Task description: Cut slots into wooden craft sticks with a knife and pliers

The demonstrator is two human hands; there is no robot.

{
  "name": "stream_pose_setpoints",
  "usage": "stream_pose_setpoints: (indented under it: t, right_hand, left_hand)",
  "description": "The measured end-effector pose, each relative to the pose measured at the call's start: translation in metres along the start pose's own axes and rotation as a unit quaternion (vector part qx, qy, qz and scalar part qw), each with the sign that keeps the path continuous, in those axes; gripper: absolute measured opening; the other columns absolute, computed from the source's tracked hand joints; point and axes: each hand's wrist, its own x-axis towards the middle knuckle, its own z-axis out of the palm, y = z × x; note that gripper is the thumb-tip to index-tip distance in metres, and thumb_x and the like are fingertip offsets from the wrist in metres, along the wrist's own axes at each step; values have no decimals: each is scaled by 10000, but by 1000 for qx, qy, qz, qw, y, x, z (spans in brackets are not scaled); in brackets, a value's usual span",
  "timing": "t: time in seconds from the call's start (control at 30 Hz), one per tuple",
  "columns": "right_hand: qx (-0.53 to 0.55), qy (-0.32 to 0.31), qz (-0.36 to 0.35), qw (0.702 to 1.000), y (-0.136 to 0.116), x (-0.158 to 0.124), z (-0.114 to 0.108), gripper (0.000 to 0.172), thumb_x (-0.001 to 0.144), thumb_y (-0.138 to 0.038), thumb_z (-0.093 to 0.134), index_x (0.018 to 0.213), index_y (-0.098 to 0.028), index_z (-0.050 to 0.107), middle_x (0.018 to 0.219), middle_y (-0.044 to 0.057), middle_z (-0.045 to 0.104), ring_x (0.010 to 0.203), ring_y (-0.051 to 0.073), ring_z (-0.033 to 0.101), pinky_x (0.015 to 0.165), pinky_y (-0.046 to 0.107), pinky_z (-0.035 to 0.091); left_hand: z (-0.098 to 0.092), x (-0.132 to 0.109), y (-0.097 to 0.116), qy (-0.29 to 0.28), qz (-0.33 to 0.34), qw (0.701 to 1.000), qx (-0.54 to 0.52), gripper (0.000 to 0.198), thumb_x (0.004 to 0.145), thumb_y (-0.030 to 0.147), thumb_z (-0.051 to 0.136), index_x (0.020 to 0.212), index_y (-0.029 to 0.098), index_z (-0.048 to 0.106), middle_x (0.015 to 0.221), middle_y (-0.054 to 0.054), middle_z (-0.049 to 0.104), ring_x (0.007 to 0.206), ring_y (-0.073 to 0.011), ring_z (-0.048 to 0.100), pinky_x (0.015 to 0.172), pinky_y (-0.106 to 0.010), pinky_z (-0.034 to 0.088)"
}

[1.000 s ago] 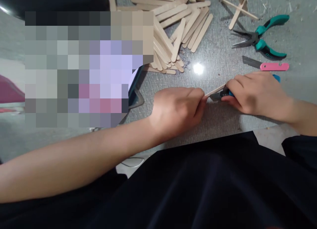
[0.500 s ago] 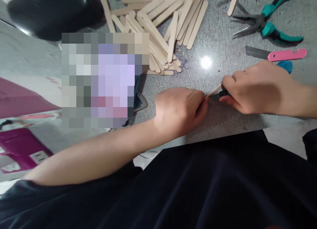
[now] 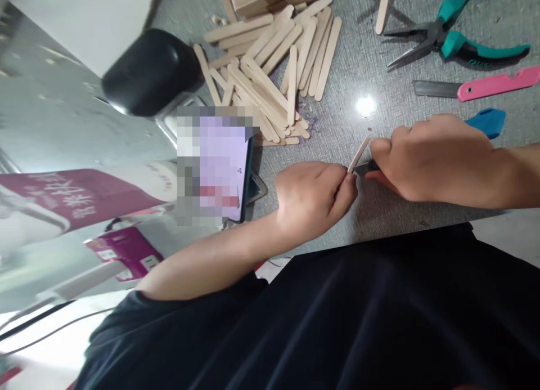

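My left hand point(image 3: 310, 196) is closed, pinching a thin wooden craft stick point(image 3: 359, 153) that slants up from between the thumb and fingers. Opposite it, my right hand point(image 3: 434, 159) is wrapped round a utility knife point(image 3: 487, 122); part of its blue handle shows behind the hand. The knife's grey blade point(image 3: 361, 168) points left and lies against or very near the lower part of the stick; exact contact cannot be made out. Both hands are just above the grey tabletop point(image 3: 329, 134), and most of the knife's grip is hidden by the right fingers.
Loose craft sticks point(image 3: 270, 80) lie heaped beyond the left hand. A phone point(image 3: 223, 159), partly blurred, leans on a stand beside a black rounded object point(image 3: 152, 72). Teal-handled pliers point(image 3: 447, 38) and a pink knife point(image 3: 498, 85) lie beyond the right hand.
The camera view has shifted, showing more on the left. The stick now stands at a steeper angle, and the knife blade is visible beside it. Both hands keep their grips.
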Motion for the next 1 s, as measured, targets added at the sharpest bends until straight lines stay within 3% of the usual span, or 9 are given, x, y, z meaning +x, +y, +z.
stream_pose_setpoints:
  t: [0.1,0.23,0.43,0.6,0.8,1.0]
  right_hand:
    - [11,44,1,999,-3,2,13,470,1189,-556,590,1370,-190,822,1065,186,860,847,341,753,685,435,331]
    - [44,125,8,991,-8,2,28,367,1183,-405,534,1274,-196,822,1064,169,852,846,331,743,720,433,371]
    - [-12,76,12,997,-9,2,17,500,1248,-529,495,1312,-147,811,1030,191,840,850,344,758,696,427,339]
    - [-23,75,-11,997,4,1,12,580,1248,-638,483,1335,-162,802,990,170,847,789,311,735,682,433,328]
    - [26,56,-41,997,20,8,7,630,1176,-759,590,1181,-185,851,825,116,800,755,277,735,745,455,372]
    - [-17,58,-95,994,32,10,3,556,1186,-676,687,1154,-147,856,720,81,705,826,335,791,787,486,453]
  left_hand:
    - [1,-1,0,-1,-3,1000,16,447,1168,292,518,724,262,562,603,-21,591,573,-204,542,634,-414,282]
    - [5,-2,-1,-1,-10,1000,22,425,1154,288,531,730,265,545,608,-23,584,566,-199,510,643,-418,248]
    - [6,-2,-2,20,-34,999,-2,455,1166,320,536,720,270,463,587,7,507,547,-171,427,624,-392,229]
    - [1,-1,-3,-6,-72,997,-13,480,1185,383,530,720,265,545,593,-2,530,562,-179,473,629,-384,266]
    - [-4,1,-3,-26,-48,998,-14,479,1193,373,504,728,265,550,620,-23,565,584,-198,505,637,-406,253]
    - [-2,2,-3,-53,-14,999,3,494,1204,381,457,739,267,579,645,-52,594,627,-235,544,656,-432,235]
